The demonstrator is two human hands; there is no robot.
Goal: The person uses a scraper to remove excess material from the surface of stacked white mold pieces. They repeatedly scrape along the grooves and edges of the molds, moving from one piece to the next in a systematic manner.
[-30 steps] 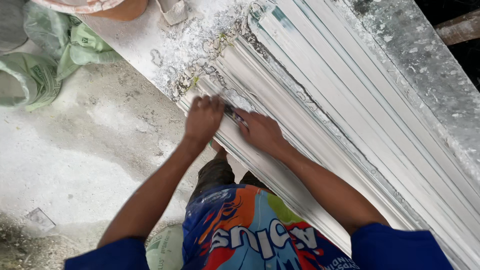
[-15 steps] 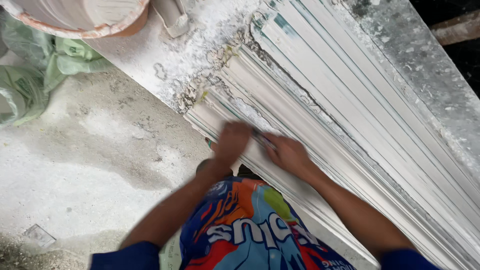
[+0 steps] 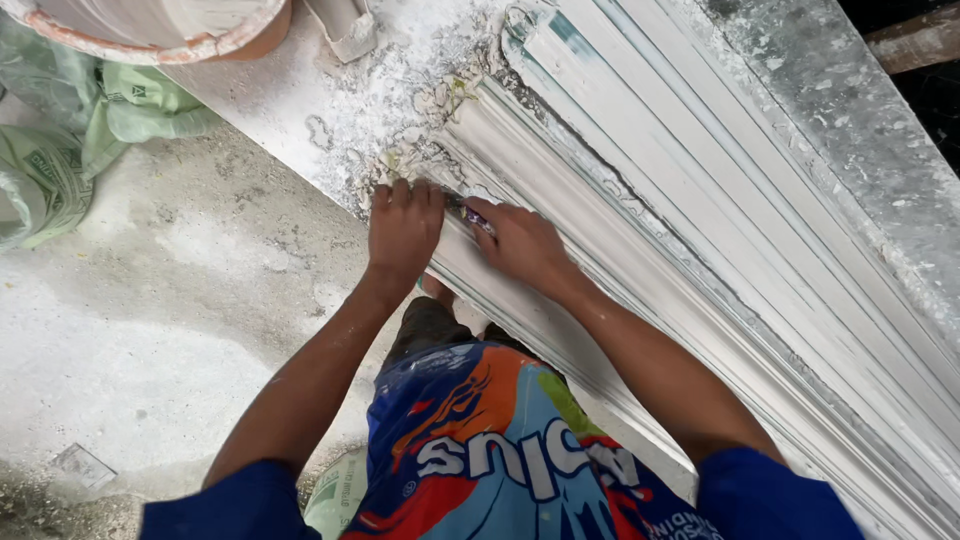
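Observation:
Long white plaster mouldings lie side by side on a plaster-caked workbench, running from upper left to lower right. My left hand presses its fingers flat on the near end of the nearest moulding. My right hand rests beside it on the same moulding and pinches a small dark tool with a purple tint against the plaster. Both hands sit close together, near the moulding's rough end, where crumbs of dried plaster are scattered.
A large round tub with a reddish rim stands at the bench's top left, a small white block next to it. Green sacks lie on the dusty concrete floor at left. A speckled grey slab borders the mouldings at right.
The view has shifted, so the bench end and tub show more. Both hands stay together on the near moulding and have slid toward its rough end.

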